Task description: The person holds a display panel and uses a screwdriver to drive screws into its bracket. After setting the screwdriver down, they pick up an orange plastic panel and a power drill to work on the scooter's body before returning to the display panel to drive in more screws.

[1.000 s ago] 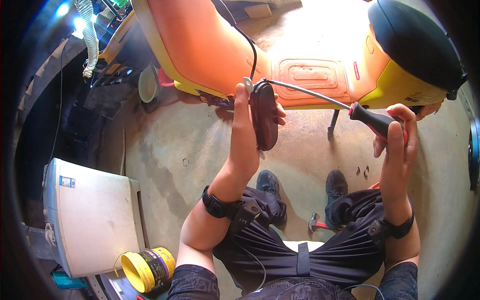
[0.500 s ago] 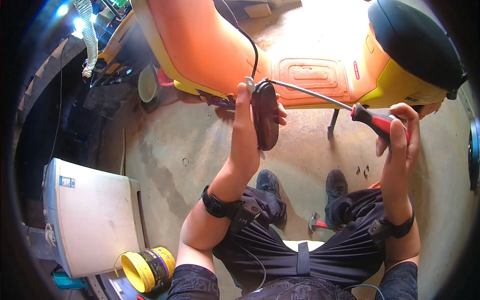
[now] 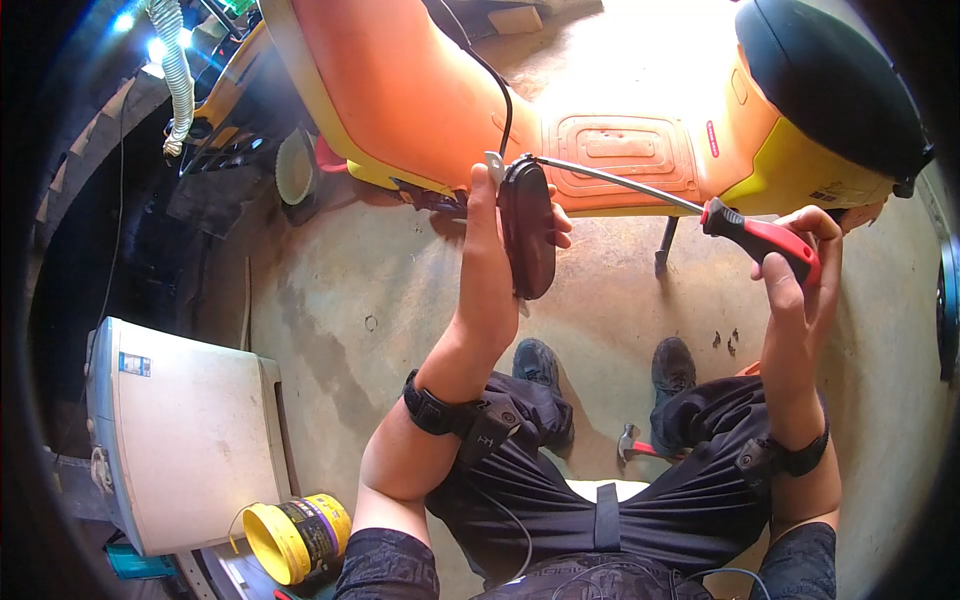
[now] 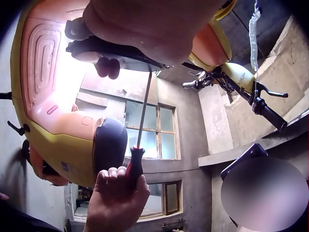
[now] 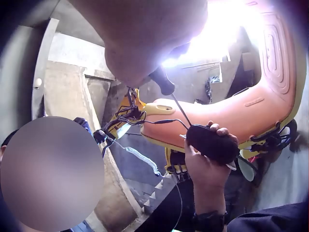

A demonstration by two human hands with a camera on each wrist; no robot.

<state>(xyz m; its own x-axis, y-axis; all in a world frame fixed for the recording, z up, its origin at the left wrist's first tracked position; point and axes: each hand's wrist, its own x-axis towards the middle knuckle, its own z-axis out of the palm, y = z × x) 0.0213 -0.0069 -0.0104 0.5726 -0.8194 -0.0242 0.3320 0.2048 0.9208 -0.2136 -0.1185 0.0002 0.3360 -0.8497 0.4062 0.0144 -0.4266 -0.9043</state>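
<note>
Dark oval housing [image 3: 527, 232], gripped upright in left hand [image 3: 487, 270], in front of orange scooter [image 3: 620, 140].
Raised edge-on so screwdriver [image 3: 680, 200] tip meets its top end; right hand [image 3: 800, 290] clenched round the red-black handle, shaft slanting across.

Harsh sun glare up top, fisheye edges dark, wrist views blurry.

- Dark oval housing [image 3: 527, 230]: glossy, near-black, held on edge with long axis vertical, gripped in left hand [image 3: 487, 270] above the floor.
- Screwdriver [image 3: 745, 228]: red-and-black handle in right hand [image 3: 800, 290]; long steel shaft slants up-left, tip touching housing's upper end.
</note>
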